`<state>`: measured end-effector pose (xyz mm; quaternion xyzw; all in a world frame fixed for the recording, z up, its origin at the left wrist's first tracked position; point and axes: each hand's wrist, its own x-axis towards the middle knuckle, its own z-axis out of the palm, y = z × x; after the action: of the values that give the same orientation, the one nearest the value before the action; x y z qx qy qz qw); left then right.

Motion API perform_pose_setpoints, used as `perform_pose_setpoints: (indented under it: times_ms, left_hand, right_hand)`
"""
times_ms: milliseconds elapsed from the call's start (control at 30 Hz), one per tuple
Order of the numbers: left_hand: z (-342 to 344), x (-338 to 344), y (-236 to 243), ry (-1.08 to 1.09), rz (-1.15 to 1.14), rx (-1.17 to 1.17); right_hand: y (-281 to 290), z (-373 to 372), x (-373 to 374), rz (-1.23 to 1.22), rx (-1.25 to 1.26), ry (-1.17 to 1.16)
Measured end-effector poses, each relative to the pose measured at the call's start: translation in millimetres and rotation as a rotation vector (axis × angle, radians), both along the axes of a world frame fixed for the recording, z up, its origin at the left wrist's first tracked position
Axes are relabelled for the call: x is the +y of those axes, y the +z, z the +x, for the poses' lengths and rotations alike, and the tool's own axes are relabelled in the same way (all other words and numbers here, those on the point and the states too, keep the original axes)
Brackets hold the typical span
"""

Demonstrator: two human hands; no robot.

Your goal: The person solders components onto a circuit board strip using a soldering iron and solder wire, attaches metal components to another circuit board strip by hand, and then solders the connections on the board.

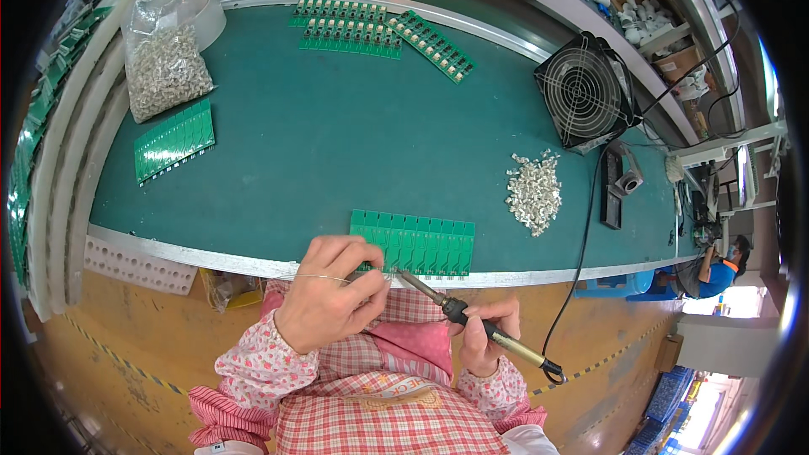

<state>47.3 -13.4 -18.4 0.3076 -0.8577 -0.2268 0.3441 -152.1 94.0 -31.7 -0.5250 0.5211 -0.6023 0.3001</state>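
A green circuit board panel [421, 240] lies at the bench's front edge, marked into several narrow strips. My left hand [329, 295] is closed at its left front corner, pinching a thin solder wire [317, 276] that trails back across the fingers. My right hand [487, 335] grips a soldering iron [455, 310], slanted so its tip reaches the panel's front edge close to my left fingertips. The exact contact of tip and wire is too small to make out.
Small whitish parts [534, 194] are heaped to the right, near a black fan [581, 88] and an iron stand [622, 181]. A bag of parts [164, 72] and another green panel [175, 141] sit left. Populated boards [434, 46] lie at the back. A cable [590, 236] crosses the right side.
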Motion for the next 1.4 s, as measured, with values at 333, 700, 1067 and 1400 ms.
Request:
perform_pose_setpoints:
  times_ms: [333, 700, 1067, 1400]
  left_hand:
    - [12.6, -2.8, -2.9, 0.017, 0.064, 0.065]
    - [9.8, -3.8, -3.8, 0.024, 0.074, 0.048]
    - [7.5, -3.4, 0.3, 0.033, 0.046, -0.001]
    - [7.4, -1.3, -1.2, 0.030, 0.052, 0.016]
  right_hand:
    - [-4.6, -0.2, -1.0, -0.020, -0.202, -0.057]
    - [-4.8, 4.5, -8.7, 0.032, -0.180, 0.046]
    - [-4.0, 7.3, -8.7, 0.085, -0.231, 0.002]
    - [-2.3, 5.8, -8.0, 0.047, -0.166, 0.048]
